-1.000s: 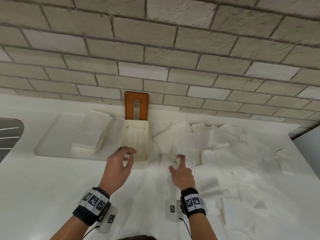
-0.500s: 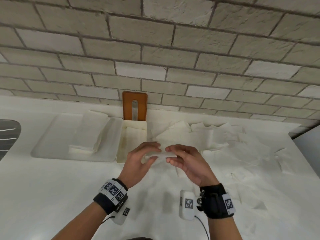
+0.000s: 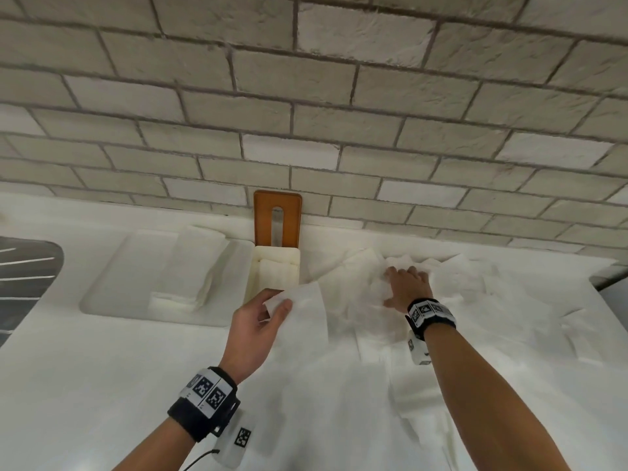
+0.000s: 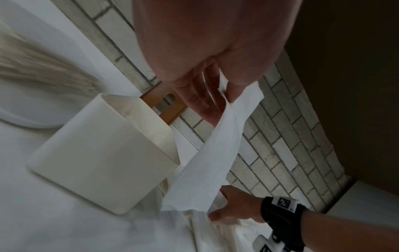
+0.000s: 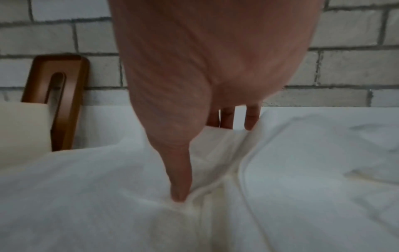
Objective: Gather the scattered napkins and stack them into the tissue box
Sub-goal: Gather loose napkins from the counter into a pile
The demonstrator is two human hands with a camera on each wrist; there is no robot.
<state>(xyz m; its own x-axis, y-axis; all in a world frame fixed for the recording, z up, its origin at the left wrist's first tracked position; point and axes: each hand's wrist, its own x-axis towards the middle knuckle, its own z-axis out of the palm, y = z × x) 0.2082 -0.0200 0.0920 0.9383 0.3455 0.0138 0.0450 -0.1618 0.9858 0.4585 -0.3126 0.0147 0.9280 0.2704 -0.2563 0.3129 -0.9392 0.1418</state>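
The cream tissue box point(image 3: 276, 270) lies open on the white counter, with folded napkins inside. Its orange-brown lid point(image 3: 278, 219) leans upright on the brick wall. My left hand point(image 3: 277, 302) pinches one white napkin point(image 3: 307, 321) by a corner just in front of the box, and the sheet hangs down from the pinch. The left wrist view shows that left hand point(image 4: 226, 97), the napkin point(image 4: 205, 162) and the box point(image 4: 97, 153). My right hand point(image 3: 402, 283) is down on the scattered napkin pile point(image 3: 475, 300). In the right wrist view, the right hand point(image 5: 202, 162) bunches a napkin point(image 5: 215, 170) between its thumb and fingers.
A shallow white tray point(image 3: 102, 300) left of the box carries a neat napkin stack point(image 3: 190, 266). A dark ribbed surface point(image 3: 27, 266) sits at the far left edge. Loose napkins cover the counter's right half up to a dark gap point(image 3: 611, 278). The brick wall point(image 3: 339, 96) stands close behind.
Half a second ago both hands held one napkin together in front of the box. Now the right hand has left it and reached right onto the pile, while the left keeps the napkin.
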